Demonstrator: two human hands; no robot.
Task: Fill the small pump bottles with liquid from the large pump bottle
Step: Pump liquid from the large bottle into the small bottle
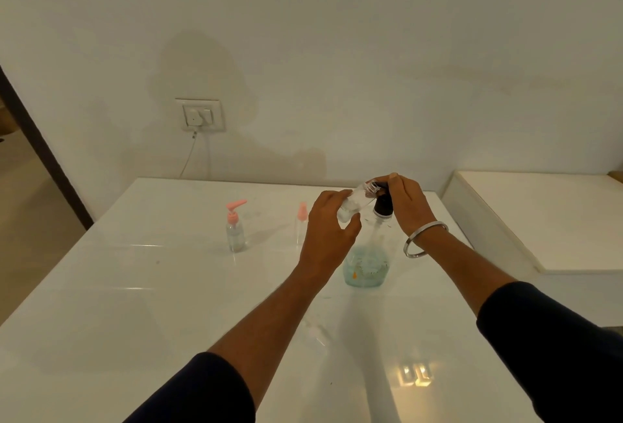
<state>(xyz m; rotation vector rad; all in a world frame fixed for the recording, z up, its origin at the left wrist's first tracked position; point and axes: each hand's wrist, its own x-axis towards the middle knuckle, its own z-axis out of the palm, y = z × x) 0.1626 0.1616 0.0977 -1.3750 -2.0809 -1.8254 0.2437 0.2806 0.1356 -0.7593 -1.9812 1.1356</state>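
Table: white glossy top (pixel 135 304) bearing all the bottles; a wall with a socket plate (pixel 201 115) stands behind its far edge.
Large pump bottle: clear body (pixel 365 265) upright right of the table's centre, long axis vertical, blue-green liquid in its lower part, black pump collar (pixel 383 207) at the top.
Right hand: hand (pixel 406 201) curled over the black pump head from above, fingers bent round it; a metal bangle (pixel 425 238) circles the wrist.
Left hand: hand (pixel 332 230) grasping the open small bottle around its body.
Open small bottle: clear, capless bottle (pixel 354 203) held above the table, tilted, long axis running up and to the right, its threaded mouth just beside the pump head.
Capped small bottles: one with a pink pump (pixel 235 230) upright at the left, nozzle pointing right; a second (pixel 301 222), pink-topped, upright just left of the left hand.
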